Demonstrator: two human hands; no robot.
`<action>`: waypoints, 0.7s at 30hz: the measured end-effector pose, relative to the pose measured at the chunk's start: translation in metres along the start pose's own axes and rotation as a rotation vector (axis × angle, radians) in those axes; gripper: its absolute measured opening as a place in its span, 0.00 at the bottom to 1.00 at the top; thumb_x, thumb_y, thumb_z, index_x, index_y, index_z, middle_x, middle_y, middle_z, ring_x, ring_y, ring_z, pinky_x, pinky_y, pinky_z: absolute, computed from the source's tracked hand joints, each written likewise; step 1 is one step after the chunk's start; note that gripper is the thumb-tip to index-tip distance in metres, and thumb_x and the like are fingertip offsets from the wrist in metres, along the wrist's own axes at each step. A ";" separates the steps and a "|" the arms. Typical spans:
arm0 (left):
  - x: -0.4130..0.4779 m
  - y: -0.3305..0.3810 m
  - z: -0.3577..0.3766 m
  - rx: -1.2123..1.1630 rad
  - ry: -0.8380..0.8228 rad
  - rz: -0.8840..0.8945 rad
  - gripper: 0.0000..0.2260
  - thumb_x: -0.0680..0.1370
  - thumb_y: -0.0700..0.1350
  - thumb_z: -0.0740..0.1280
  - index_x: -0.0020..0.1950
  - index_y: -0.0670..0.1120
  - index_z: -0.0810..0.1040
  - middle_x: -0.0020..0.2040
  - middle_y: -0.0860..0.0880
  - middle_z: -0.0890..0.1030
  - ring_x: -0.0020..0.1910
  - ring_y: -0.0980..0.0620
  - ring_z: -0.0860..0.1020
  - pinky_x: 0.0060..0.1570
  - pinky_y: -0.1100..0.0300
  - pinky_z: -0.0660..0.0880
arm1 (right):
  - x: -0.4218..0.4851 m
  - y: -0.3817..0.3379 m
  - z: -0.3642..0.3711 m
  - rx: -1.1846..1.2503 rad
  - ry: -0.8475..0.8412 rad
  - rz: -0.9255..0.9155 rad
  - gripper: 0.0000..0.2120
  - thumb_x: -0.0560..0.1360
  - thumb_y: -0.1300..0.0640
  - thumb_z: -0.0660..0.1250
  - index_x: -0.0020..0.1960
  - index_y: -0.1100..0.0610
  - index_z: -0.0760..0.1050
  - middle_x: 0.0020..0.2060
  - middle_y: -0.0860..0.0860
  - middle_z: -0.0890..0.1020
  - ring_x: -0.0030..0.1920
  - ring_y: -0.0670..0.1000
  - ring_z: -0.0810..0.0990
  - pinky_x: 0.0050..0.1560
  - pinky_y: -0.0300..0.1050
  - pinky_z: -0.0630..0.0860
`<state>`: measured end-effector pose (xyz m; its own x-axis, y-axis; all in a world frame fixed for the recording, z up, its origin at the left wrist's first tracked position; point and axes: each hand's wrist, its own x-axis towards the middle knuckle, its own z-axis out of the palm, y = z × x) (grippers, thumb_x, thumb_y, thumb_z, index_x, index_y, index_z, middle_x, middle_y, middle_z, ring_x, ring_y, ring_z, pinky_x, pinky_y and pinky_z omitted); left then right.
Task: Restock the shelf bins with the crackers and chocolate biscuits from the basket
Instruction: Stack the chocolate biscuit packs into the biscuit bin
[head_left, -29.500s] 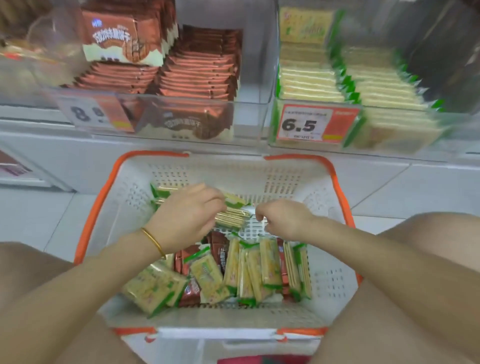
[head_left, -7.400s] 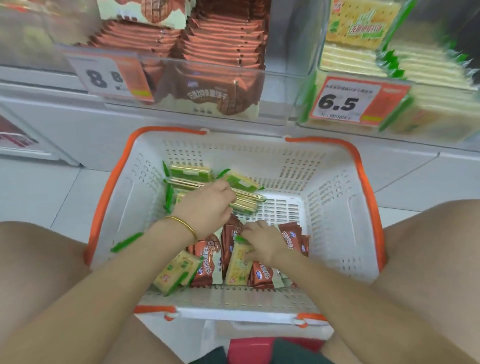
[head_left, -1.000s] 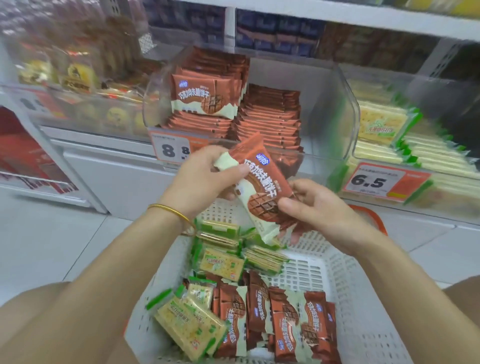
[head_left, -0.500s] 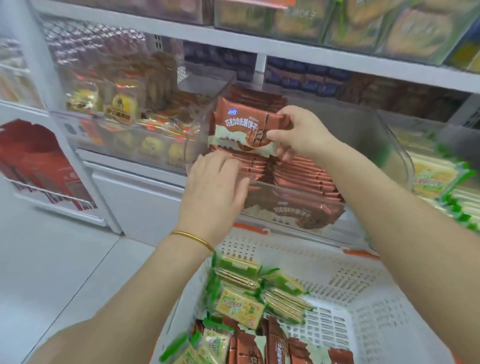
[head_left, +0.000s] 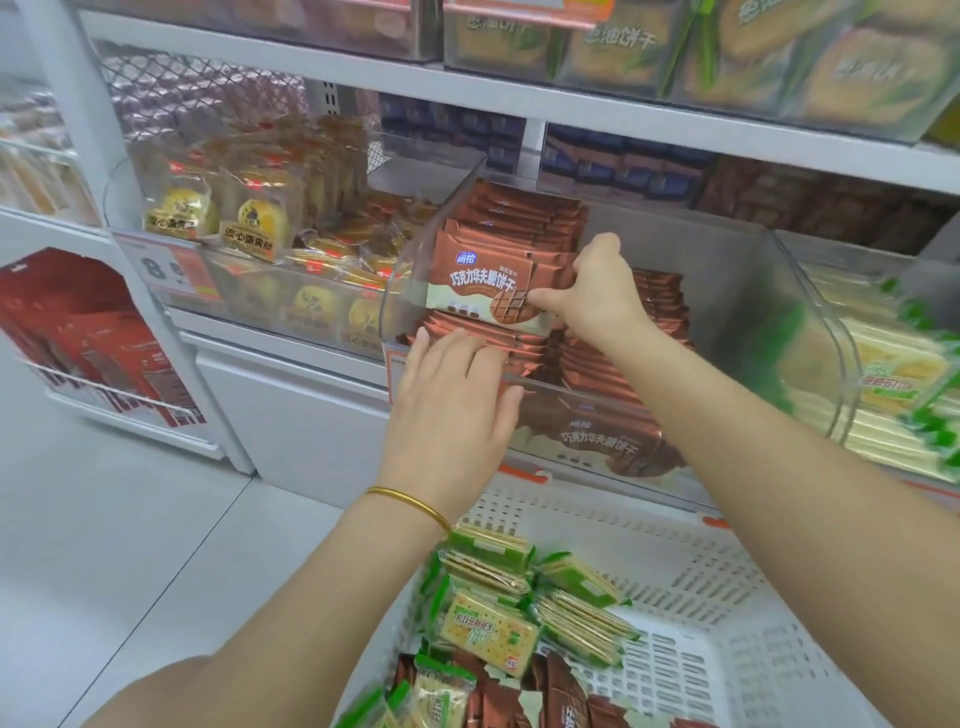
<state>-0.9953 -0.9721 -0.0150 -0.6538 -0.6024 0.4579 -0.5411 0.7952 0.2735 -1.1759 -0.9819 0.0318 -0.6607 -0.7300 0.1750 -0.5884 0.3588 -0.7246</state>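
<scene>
A clear shelf bin (head_left: 737, 291) holds stacks of brown chocolate biscuit packs. My right hand (head_left: 597, 291) pinches one upright chocolate biscuit pack (head_left: 483, 291) at its right edge, standing it at the front of the left stack. With straight fingers, my left hand (head_left: 452, 410) rests over the bin's front wall and touches the flat packs below. The white basket (head_left: 691, 613) sits under the bin. It holds green cracker packs (head_left: 488, 623) and more brown biscuit packs (head_left: 561, 701). A second clear bin (head_left: 898, 379) at the right holds green cracker packs.
A bin of yellow pastry packs (head_left: 260, 228) stands left of the biscuit bin. A white shelf board (head_left: 519, 98) runs above, with more packaged goods on it. A red display rack (head_left: 88, 332) stands on the pale tiled floor at the left.
My right hand has pushed the biscuit pack further down into the bin's left stack. My left hand has stayed at the bin's front. The view has tilted up and moved closer.
</scene>
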 end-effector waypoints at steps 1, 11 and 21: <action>-0.001 0.001 -0.001 -0.011 0.030 0.012 0.17 0.76 0.50 0.53 0.53 0.44 0.77 0.53 0.48 0.78 0.60 0.46 0.73 0.71 0.47 0.57 | -0.005 -0.001 -0.007 0.018 0.002 0.003 0.24 0.71 0.57 0.75 0.53 0.58 0.60 0.43 0.52 0.75 0.45 0.55 0.80 0.50 0.53 0.79; -0.058 0.065 0.023 -0.112 -0.043 0.415 0.10 0.74 0.42 0.61 0.52 0.44 0.79 0.52 0.49 0.80 0.51 0.46 0.75 0.47 0.52 0.70 | -0.172 0.062 -0.110 0.429 -0.496 0.011 0.04 0.75 0.67 0.66 0.45 0.62 0.71 0.34 0.62 0.80 0.31 0.58 0.81 0.32 0.46 0.79; -0.109 0.096 0.082 -0.075 -0.689 0.460 0.14 0.80 0.47 0.57 0.62 0.47 0.74 0.59 0.50 0.76 0.59 0.52 0.71 0.62 0.56 0.68 | -0.247 0.318 0.000 -0.594 -0.871 0.375 0.19 0.77 0.56 0.64 0.67 0.58 0.69 0.66 0.56 0.72 0.63 0.55 0.73 0.59 0.44 0.70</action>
<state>-1.0188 -0.8360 -0.1078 -0.9916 -0.1046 -0.0758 -0.1205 0.9601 0.2523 -1.1999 -0.6880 -0.2419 -0.4277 -0.5921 -0.6830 -0.7039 0.6922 -0.1593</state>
